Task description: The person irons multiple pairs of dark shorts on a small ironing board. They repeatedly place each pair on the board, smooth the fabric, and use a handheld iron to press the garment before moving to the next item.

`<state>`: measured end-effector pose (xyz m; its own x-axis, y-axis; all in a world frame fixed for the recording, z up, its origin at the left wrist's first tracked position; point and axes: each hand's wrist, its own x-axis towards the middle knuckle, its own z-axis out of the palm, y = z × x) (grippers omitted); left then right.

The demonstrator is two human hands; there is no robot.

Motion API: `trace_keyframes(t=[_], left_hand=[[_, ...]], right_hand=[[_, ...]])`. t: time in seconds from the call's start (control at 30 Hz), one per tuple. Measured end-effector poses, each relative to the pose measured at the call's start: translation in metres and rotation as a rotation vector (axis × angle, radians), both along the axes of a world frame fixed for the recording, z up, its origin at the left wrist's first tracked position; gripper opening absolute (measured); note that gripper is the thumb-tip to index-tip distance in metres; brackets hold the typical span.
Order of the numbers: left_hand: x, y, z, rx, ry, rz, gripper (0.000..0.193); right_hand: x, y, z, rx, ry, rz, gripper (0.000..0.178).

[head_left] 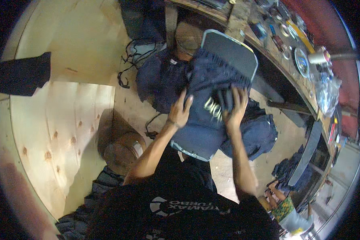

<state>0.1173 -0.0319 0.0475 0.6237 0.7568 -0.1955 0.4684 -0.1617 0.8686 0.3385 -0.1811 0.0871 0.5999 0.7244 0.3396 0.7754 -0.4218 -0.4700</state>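
1. Two bare hands rested on a dark navy garment (206, 120) spread over a grey padded board (232, 54).
2. Left hand (180, 111) lay flat on the cloth, fingers (185, 100) spread apart and stretched out, palm pressed down, nothing gripped.
3. Right hand (236, 108) pressed on the same cloth, fingers (241, 96) slightly apart and curled over a bunched fold; whether they pinched that fold could not be told.
4. Between the two sets of fingertips sat a pale printed mark (213, 109) on the garment.
5. Beyond the fingertips, the garment's upper edge crumpled against the bare grey top of the board, which had a pale rim.
6. Below the wrists, the cloth hung over the board's near end, close to the person's black shirt (180, 200).
7. Left of the left fingers, a second heap of dark blue cloth (160, 80) lay beside the board, with black cords (126, 68) trailing just past it.
8. Further out from the left hand, a round wooden stool (122, 150) stood on the pale plywood floor (60, 132).
9. Right of the right fingers, more blue fabric (260, 134) drooped off the board's side.
10. Well beyond the right fingers, a cluttered workbench (292, 52) curved along the edge, carrying small tools and a clear plastic bag (328, 94).
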Motion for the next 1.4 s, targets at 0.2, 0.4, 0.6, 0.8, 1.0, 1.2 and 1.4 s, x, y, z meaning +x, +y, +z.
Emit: trace_keyframes(t=[0.2,0.4,0.6,0.8,1.0,1.2,1.4], left_hand=[[-0.151,-0.048,-0.066,0.038,0.325,-0.402,0.053],[-0.089,0.037,-0.055,-0.069,0.042,0.119,0.05],[0.06,0.015,0.069,0.135,0.282,-0.12,0.114],[0.181,0.092,0.065,0.66,0.283,-0.056,0.099],[0.173,0.079,0.08,0.709,0.127,-0.565,0.078],[0.233,0.111,0.102,0.321,0.514,-1.111,0.077],[0.215,0.145,0.088,-0.07,0.118,-1.129,0.075]], right_hand=[[-0.172,0.02,0.035,-0.153,0.087,0.173,0.095],[-0.134,0.142,0.071,0.301,0.699,0.46,0.075],[-0.04,0.037,0.064,-0.197,0.063,-0.268,0.093],[0.089,0.084,0.017,0.114,-0.031,-0.108,0.102],[0.1,0.088,0.007,0.131,0.041,-0.148,0.095],[0.102,0.087,0.007,0.147,0.11,-0.185,0.093],[0.098,0.084,0.006,0.203,0.147,-0.192,0.095]])
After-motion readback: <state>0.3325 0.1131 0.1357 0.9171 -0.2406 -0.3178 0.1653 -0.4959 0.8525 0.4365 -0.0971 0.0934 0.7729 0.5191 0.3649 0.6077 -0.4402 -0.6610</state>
